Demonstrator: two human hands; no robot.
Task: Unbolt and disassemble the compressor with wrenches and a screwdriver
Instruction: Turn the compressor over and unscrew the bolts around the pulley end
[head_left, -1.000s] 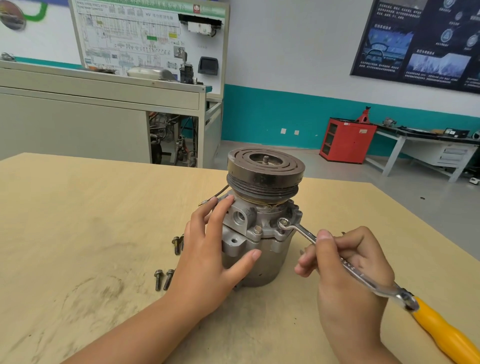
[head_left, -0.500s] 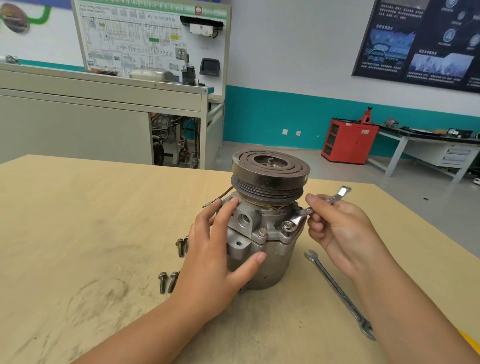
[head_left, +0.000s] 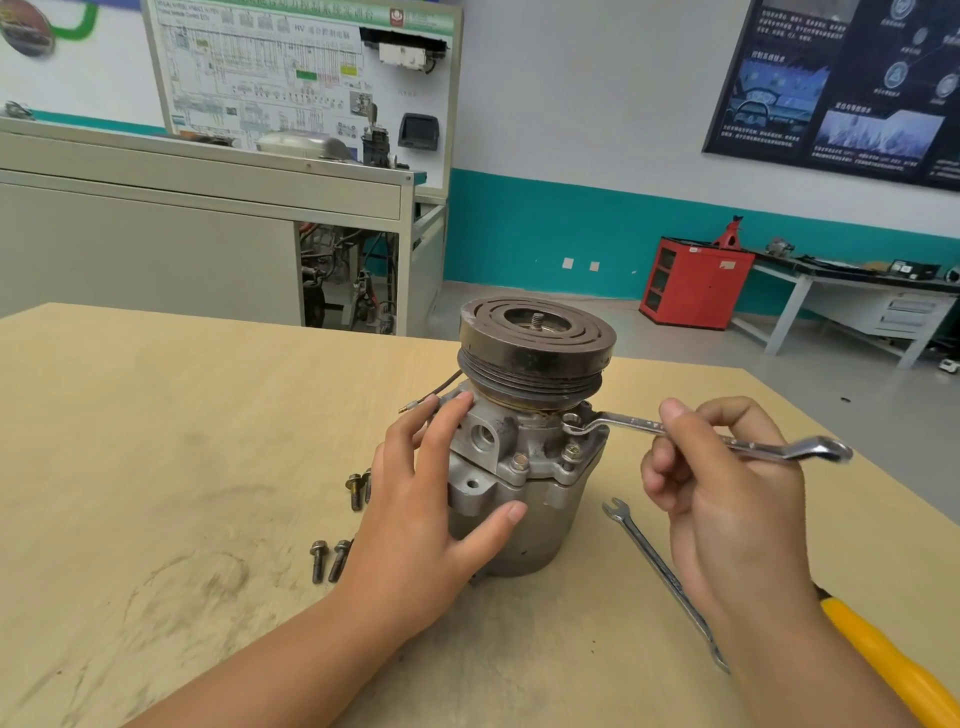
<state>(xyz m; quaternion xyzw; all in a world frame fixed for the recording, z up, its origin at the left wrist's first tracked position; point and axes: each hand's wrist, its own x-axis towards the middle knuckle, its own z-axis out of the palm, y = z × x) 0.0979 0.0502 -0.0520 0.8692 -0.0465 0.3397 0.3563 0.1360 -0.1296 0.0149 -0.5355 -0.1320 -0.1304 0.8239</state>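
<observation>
The compressor (head_left: 540, 499) stands upright on the wooden table (head_left: 156, 467), dark grooved pulley on top. My left hand (head_left: 421, 514) wraps its grey body, fingers on the front flange and thumb on the side. My right hand (head_left: 722, 493) grips a silver combination wrench (head_left: 623, 422) held level, its ring end raised over a bolt on the right of the flange. A second wrench (head_left: 660, 577) lies on the table right of the compressor. Several loose bolts (head_left: 327, 560) lie to the left. A yellow screwdriver handle (head_left: 883, 660) shows under my right forearm.
The table's far edge runs just behind the compressor, with open floor beyond. A grey workbench (head_left: 197, 218) with a wiring board stands at the back left, a red cabinet (head_left: 693, 283) and a white desk at the back right.
My right hand swung the wrench around the flange: first pointing toward me, then short and angled back, now level and out to the right. The second wrench came into view on the table.
</observation>
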